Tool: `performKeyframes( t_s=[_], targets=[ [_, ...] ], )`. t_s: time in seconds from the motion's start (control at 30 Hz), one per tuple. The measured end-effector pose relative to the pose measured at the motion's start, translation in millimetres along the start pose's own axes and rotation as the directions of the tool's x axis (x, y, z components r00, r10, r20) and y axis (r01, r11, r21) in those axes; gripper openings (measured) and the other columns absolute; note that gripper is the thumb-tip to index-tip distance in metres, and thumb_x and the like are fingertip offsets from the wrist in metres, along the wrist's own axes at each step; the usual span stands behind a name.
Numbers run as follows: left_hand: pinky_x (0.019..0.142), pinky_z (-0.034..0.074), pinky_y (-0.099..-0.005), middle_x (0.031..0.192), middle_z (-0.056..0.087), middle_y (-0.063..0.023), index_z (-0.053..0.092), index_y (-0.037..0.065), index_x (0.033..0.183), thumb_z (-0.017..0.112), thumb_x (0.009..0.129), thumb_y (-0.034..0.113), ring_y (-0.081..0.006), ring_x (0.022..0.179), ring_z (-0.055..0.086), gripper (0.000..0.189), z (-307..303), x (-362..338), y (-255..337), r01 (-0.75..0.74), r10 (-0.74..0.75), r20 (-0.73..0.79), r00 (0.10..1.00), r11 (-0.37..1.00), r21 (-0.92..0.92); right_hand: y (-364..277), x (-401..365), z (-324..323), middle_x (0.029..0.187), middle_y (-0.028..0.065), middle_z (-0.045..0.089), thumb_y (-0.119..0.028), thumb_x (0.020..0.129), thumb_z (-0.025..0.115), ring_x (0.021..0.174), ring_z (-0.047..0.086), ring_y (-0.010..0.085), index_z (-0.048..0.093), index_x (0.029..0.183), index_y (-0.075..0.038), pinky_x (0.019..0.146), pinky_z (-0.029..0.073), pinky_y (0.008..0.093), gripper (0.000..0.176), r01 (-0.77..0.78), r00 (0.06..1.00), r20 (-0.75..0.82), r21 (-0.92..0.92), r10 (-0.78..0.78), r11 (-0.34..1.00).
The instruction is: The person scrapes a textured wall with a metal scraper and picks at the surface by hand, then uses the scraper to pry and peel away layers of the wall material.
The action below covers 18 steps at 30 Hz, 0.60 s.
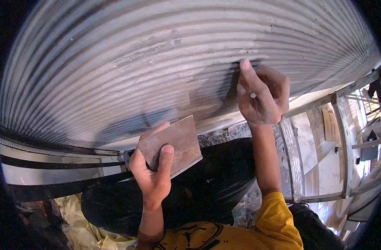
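Two hands show in the head view, both raised toward a ribbed grey surface (136, 62) that fills the upper part of the frame; its ridges run in long curved lines, streaked dark and pale, with a rough patch of pale filler (240, 52) just above the right hand (263, 98). That hand has its forefinger stretched out, and the fingertip (244, 64) presses into a groove; the other fingers are curled toward the palm, and whether they pinch anything I cannot tell; a dark shadow lies on the ribs just to the left of it.

Lower and to the left, well apart from it, the left hand (151, 177) clasps a flat brown plate (171, 146); the thumb lies across its near face, the fingers are behind, and the plate stands tilted, clear of the ribs. Beyond that grip, to its left, a black-and-white banded moulding (53, 166) runs under the ribbed surface; below the wrist is a dark clothed leg (215, 175), and further left a crumpled yellow sheet (80, 216). Under the right forearm comes a yellow sleeve (280, 218); to the right of that arm a metal frame (338, 125) stands over a pale stone floor (319, 166), far below.
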<state>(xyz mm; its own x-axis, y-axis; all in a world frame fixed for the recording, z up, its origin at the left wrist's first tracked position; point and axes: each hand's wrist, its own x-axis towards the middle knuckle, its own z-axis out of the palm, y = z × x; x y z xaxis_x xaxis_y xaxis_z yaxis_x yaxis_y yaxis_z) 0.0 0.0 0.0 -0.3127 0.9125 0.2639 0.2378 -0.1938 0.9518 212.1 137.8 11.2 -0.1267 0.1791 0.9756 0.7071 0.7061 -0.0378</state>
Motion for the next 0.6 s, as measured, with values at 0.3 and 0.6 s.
performKeyframes(
  t_s=[0.3, 0.6],
  targets=[
    [0.098, 0.042, -0.0324, 0.117, 0.066, -0.0109, 0.062, -0.004, 0.118, 0.068, 0.088, 0.020, -0.0183, 0.106, 0.059, 0.039, 9, -5, 1, -0.029, 0.030, 0.026, 0.999, 0.999, -0.028, 3, -2, 5, 0.091, 0.0073, 0.059, 0.012, 0.061, 0.072, 0.073, 0.057, 0.0141, 0.076, 0.106, -0.006, 0.060, 0.049, 0.0229, 0.049, 0.137, 0.990, -0.029, 0.077, -0.136, 0.988],
    [0.088, 0.049, -0.0310, 0.113, 0.068, -0.0138, 0.063, -0.004, 0.118, 0.064, 0.093, 0.015, -0.0163, 0.097, 0.063, 0.031, 15, -11, 4, -0.057, 0.057, 0.130, 0.990, 0.998, -0.002, 5, 4, 3, 0.083, 0.0049, 0.060, -0.002, 0.059, 0.074, 0.057, 0.054, 0.0113, 0.076, 0.110, -0.013, 0.049, 0.047, 0.0257, 0.053, 0.102, 0.995, -0.010, 0.033, -0.102, 0.994]
  ],
)
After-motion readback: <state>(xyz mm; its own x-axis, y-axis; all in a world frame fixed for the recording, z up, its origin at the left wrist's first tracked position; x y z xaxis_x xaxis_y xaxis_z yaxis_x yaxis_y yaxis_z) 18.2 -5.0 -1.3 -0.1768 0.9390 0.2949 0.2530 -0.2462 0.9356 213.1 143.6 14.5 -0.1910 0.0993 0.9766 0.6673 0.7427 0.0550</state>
